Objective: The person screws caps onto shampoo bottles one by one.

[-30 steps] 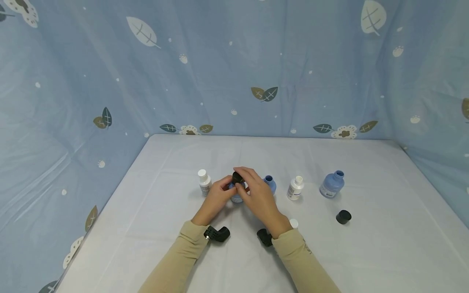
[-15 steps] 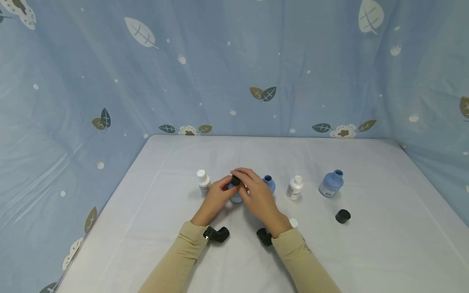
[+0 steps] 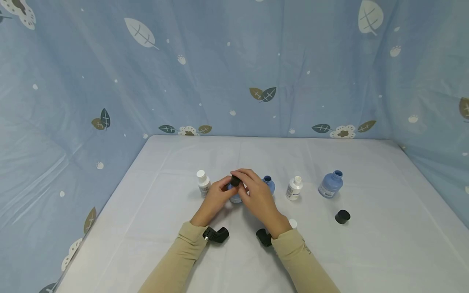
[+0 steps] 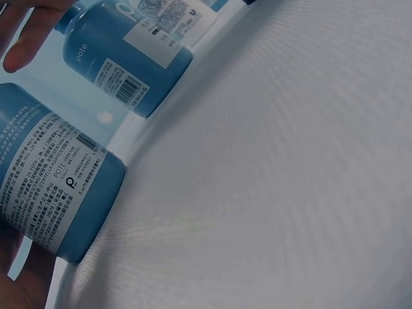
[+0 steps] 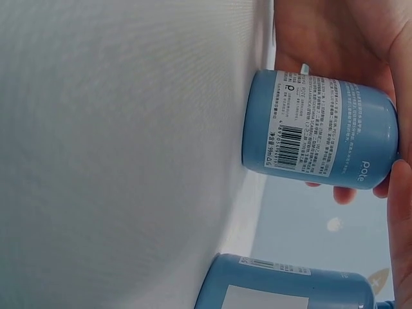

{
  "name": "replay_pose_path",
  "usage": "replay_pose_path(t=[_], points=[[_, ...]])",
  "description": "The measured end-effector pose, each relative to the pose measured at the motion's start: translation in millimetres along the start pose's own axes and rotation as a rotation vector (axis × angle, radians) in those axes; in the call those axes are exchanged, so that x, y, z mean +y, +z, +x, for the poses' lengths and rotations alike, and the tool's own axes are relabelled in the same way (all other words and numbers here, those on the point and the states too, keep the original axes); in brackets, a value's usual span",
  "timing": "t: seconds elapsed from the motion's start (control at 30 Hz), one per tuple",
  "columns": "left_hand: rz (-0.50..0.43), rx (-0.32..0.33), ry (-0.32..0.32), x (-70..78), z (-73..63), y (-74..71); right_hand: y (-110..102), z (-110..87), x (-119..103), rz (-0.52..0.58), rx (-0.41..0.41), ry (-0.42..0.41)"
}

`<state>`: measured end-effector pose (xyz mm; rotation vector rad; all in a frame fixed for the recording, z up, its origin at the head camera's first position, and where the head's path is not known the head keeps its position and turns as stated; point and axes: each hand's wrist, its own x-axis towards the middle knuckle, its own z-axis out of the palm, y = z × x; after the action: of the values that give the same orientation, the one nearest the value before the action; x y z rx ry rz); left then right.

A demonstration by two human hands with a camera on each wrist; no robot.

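Note:
My left hand (image 3: 215, 200) holds a small blue bottle (image 3: 235, 199) upright on the white-covered table. Above its neck, the thumb and fingers of my right hand (image 3: 258, 198) pinch a black screw cap (image 3: 235, 180). Seen from the right wrist, the blue bottle (image 5: 318, 125) has its base on the cloth, with the left fingers around its far side. Its printed label also shows in the left wrist view, while the neck lies outside both wrist views. Close to the right hand stands another blue bottle (image 3: 270, 185) with an uncapped mouth, partly hidden by that hand.
A white bottle (image 3: 203, 184) stands left of the hands. Farther right are another white bottle (image 3: 294, 189) and an uncapped blue bottle (image 3: 331, 184). A loose black cap (image 3: 342, 217) lies before them; a small white object (image 3: 293, 223) is partly hidden behind the right wrist.
The black cap has come down slightly and tilts less over the held bottle, the right fingers lowering with it. The left hand keeps its hold; the other bottles stay put.

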<state>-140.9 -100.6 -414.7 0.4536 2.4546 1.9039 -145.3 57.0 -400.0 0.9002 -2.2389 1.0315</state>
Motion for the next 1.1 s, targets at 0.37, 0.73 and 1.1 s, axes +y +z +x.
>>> replay_pose_path(t=[0.37,0.73,1.1], points=[[0.006,0.041,0.01,-27.9,8.4,1.6,-0.8,-0.6,1.4,0.002,-0.021,0.02],[0.059,0.054,0.028,-31.8,9.0,2.5,-0.8,-1.3,0.8,0.001,-0.026,0.044],[0.073,0.042,0.039,-0.6,0.6,0.6,-0.1,0.3,-1.3,-0.027,-0.016,0.033]])
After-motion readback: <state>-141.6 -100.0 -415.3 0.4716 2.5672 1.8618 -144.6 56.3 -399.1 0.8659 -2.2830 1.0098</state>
